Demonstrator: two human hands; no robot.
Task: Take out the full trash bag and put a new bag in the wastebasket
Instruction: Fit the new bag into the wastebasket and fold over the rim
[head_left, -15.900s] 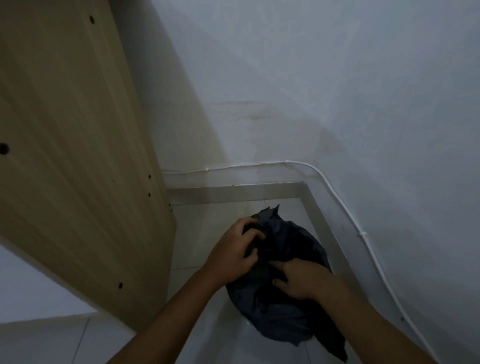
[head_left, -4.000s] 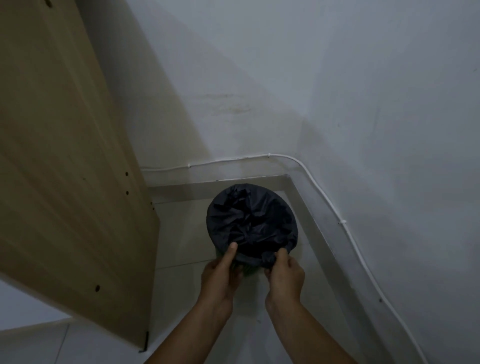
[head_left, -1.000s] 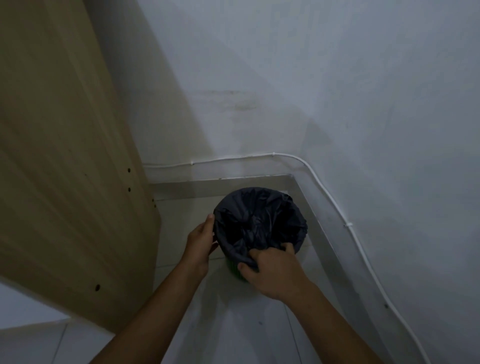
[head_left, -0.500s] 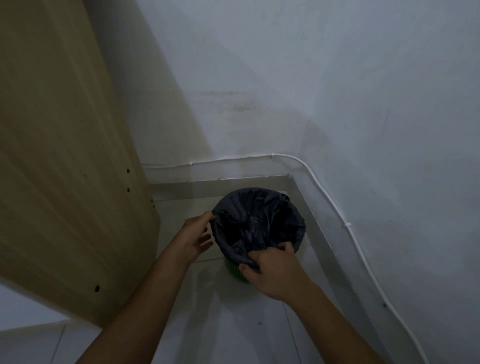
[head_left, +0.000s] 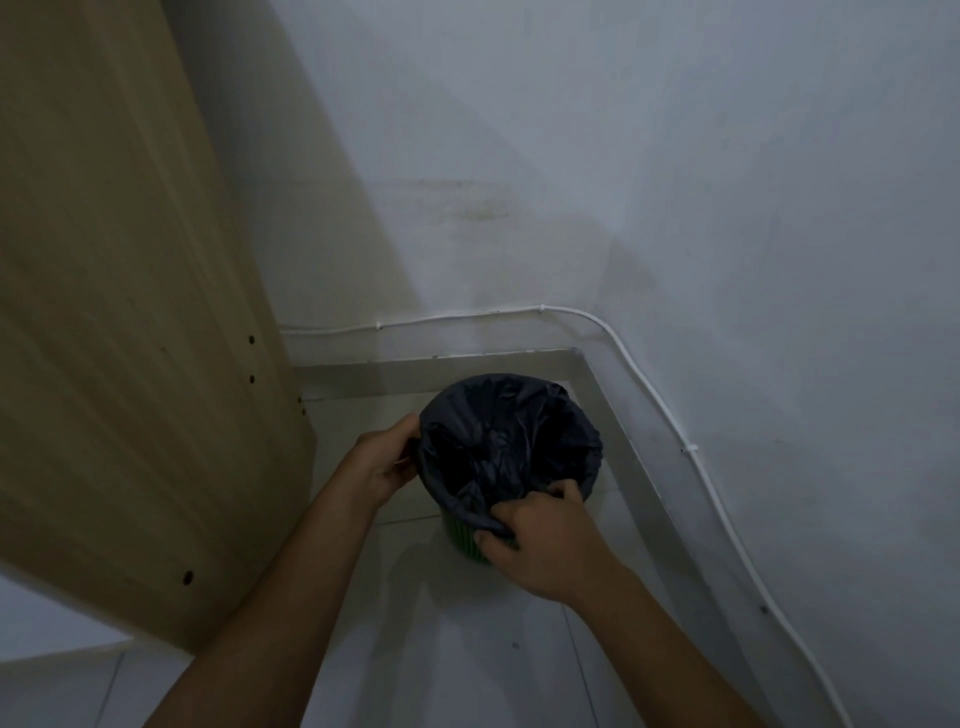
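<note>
Bag (head_left: 511, 447) is basically in now, a dark one lining the green wastebasket (head_left: 465, 540), which sits on the floor (head_left: 467, 649) tucked into the corner of the room. Half a second back the left hand (head_left: 382, 462) was only brushing the rim with its fingers loose; now it's curled round the edge at about 9 o'clock, so that grip is closed on the folded-over plastic. The right hand (head_left: 540, 540) hasn't really moved, it's at roughly 5 o'clock with thumb and fingers pinching the bag's hem down over the rim. Four seconds ago both hands were bunched together at the near edge, so they've spread apart round the mouth, which to me means the job's at the smoothing and tucking stage, nearly done. No full bag anywhere in view, can't say where it went. Only a sliver of green ribbed wall shows under the overhang at 6 o'clock. Further out: pale tiled floor, a grey skirting strip (head_left: 441, 371) along the walls, a white cable (head_left: 654, 400) clipped above it from 10 o'clock round to 4, plain whitish walls (head_left: 675, 182), and a big wooden panel (head_left: 119, 312) filling the 9 o'clock side. Pretty dim lighting.
</note>
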